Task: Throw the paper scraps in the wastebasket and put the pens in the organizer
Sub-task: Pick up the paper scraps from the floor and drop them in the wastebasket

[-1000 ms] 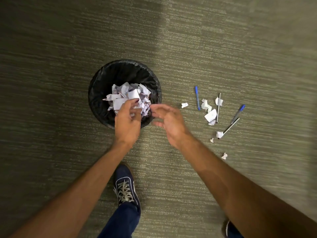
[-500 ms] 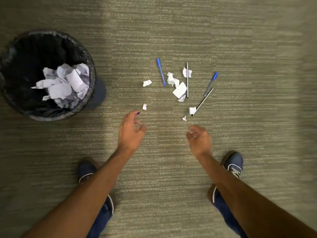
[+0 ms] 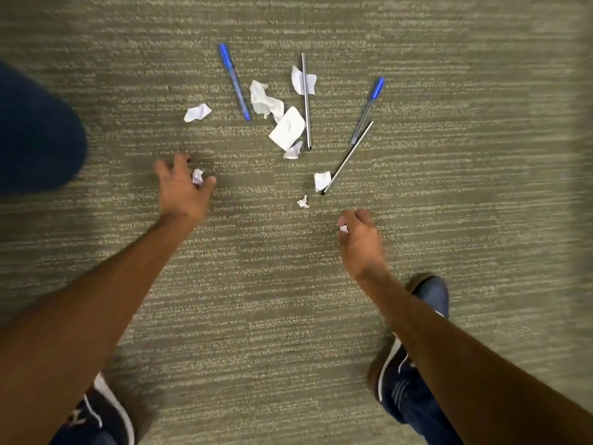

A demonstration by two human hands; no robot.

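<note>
On the carpet lie several pens: a blue pen (image 3: 234, 81), a grey pen (image 3: 305, 101), a blue-capped clear pen (image 3: 367, 110) and a thin dark pen (image 3: 348, 157). White paper scraps lie among them, the largest a flat scrap (image 3: 287, 126), with a crumpled scrap (image 3: 197, 112) to the left. My left hand (image 3: 181, 191) is spread over a tiny scrap (image 3: 197, 177) that sits between thumb and fingers. My right hand (image 3: 361, 239) is curled, pinching a small scrap (image 3: 344, 229) at its fingertips. The wastebasket and the organizer are out of view.
A blurred dark blue shape (image 3: 35, 133) fills the left edge. My two dark shoes (image 3: 102, 415) (image 3: 414, 358) stand on the carpet at the bottom. Two small scraps (image 3: 322, 180) (image 3: 303, 201) lie between my hands.
The view swung right, so the wastebasket left the frame. Both hands dropped to the carpet; the left reached a tiny scrap and the right closed on a small scrap.
</note>
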